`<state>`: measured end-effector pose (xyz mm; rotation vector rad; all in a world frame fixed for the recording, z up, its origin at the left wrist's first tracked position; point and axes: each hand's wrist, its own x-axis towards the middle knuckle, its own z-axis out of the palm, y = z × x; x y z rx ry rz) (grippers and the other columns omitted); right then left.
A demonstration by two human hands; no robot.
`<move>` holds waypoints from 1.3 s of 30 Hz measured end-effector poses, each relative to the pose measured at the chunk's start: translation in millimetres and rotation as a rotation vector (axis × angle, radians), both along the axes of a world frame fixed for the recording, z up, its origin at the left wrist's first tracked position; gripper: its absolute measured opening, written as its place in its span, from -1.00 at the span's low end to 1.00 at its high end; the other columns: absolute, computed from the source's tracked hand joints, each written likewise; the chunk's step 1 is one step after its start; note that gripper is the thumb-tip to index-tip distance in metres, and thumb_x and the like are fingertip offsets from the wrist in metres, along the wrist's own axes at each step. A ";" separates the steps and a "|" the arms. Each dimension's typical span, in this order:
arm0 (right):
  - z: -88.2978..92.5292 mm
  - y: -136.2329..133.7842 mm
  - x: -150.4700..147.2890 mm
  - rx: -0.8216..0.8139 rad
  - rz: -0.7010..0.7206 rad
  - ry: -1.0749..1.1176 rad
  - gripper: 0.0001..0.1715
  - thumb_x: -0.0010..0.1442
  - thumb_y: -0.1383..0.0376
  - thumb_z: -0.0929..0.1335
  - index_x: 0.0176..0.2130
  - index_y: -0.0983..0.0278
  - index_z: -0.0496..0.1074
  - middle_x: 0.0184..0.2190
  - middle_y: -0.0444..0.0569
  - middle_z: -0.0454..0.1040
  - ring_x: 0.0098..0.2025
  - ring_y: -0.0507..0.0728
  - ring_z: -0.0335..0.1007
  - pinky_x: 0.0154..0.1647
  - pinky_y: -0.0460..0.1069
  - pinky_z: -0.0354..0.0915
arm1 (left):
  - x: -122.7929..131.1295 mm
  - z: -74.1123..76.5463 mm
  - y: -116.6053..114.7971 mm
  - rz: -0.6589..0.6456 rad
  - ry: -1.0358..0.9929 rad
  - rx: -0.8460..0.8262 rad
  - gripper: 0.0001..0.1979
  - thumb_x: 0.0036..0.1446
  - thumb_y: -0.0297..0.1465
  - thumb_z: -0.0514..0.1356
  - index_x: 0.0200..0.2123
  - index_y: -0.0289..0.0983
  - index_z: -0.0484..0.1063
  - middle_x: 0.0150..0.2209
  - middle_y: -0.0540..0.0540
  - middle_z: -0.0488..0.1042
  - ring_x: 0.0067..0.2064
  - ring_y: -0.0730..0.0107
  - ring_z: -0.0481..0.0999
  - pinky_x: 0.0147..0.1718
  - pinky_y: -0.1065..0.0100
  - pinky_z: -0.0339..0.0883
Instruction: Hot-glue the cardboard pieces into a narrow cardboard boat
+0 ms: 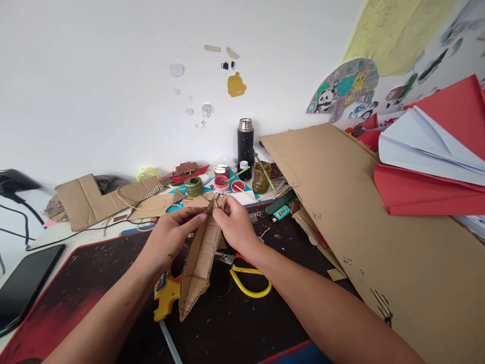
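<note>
Between my hands is a long folded cardboard piece (199, 253), bent up at the sides like a narrow boat with a pointed near end. My left hand (174, 230) pinches its left wall near the far tip. At that same tip, my right hand (237, 220) grips the right wall with thumb and fingers. Under the cardboard, on the dark mat (235, 323), lie yellow-handled scissors (252, 283) and a yellow glue gun (166, 296) with a pale stick at its near end. Parts of both tools are hidden by the cardboard and my left hand.
A large cardboard sheet (341, 187) leans on the right, beside red and white folded paper (432, 146). Paint jars (194, 187), brushes and a black flask (245, 144) stand along the wall. Cut cardboard (81, 202) and a phone (28, 288) lie on the left.
</note>
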<state>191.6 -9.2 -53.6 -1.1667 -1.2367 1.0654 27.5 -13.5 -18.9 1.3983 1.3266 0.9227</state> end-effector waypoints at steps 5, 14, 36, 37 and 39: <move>-0.7 0.7 0.3 0.002 -0.002 -0.007 -0.82 0.12 0.26 0.31 -0.42 0.16 0.17 -0.51 -0.26 0.19 -0.42 0.08 0.14 -0.35 0.00 0.08 | 0.8 1.6 -0.8 -0.005 0.008 0.006 -0.40 -0.11 0.11 0.49 -0.11 -0.16 0.76 -0.07 -0.17 0.77 0.10 -0.23 0.64 0.10 0.01 0.49; -4.2 1.6 -0.8 0.010 -0.005 0.008 -0.82 0.10 0.25 0.32 -0.42 0.16 0.17 -0.50 -0.26 0.17 -0.43 0.07 0.14 -0.37 0.00 0.08 | -0.7 -0.5 0.0 -0.016 -0.027 -0.015 -0.45 -0.08 0.05 0.51 -0.08 -0.16 0.75 -0.05 -0.16 0.76 0.11 -0.18 0.63 0.13 0.05 0.45; -4.3 1.5 -0.8 0.001 -0.009 -0.001 -0.82 0.10 0.25 0.32 -0.42 0.16 0.16 -0.51 -0.26 0.16 -0.44 0.07 0.13 -0.38 0.00 0.07 | -2.0 -2.6 1.7 -0.011 -0.049 -0.010 -0.48 -0.09 0.02 0.53 -0.10 -0.14 0.76 -0.06 -0.16 0.77 0.13 -0.19 0.63 0.17 0.02 0.44; -4.2 1.4 -0.8 0.000 -0.010 -0.002 -0.82 0.10 0.25 0.32 -0.42 0.16 0.16 -0.51 -0.26 0.16 -0.44 0.07 0.13 -0.38 0.00 0.08 | -2.0 -2.5 1.6 -0.012 -0.051 -0.012 -0.48 -0.09 0.01 0.53 -0.10 -0.14 0.76 -0.06 -0.15 0.77 0.13 -0.18 0.63 0.17 0.03 0.44; -3.7 1.0 -0.8 -0.005 -0.008 -0.003 -0.82 0.10 0.25 0.32 -0.42 0.16 0.16 -0.51 -0.26 0.16 -0.44 0.07 0.12 -0.37 0.00 0.08 | -1.7 -2.3 1.4 -0.012 -0.048 -0.012 -0.48 -0.08 0.02 0.53 -0.10 -0.14 0.76 -0.06 -0.15 0.77 0.13 -0.19 0.63 0.17 0.02 0.44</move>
